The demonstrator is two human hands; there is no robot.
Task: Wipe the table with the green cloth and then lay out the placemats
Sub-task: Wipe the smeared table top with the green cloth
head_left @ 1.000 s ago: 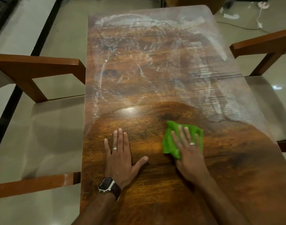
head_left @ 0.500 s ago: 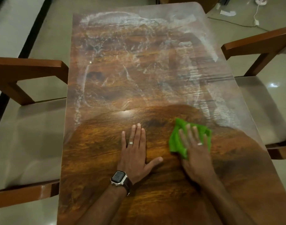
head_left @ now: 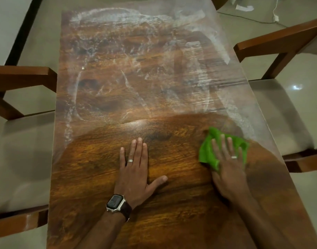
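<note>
Residue [head_left: 136, 56] could smear back if my flat right hand [head_left: 229, 169] lets the green cloth [head_left: 208, 155] bunch (left hand [head_left: 134, 169] rests open, bracing on the table [head_left: 172, 221]).

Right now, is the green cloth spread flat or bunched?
Bunched: the green cloth shows crumpled folds under the flat right hand.

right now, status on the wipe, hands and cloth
Left hand flat on table. Right hand pressing green cloth, near right edge. Far half hazy, unwiped. No placemats seen.
</note>
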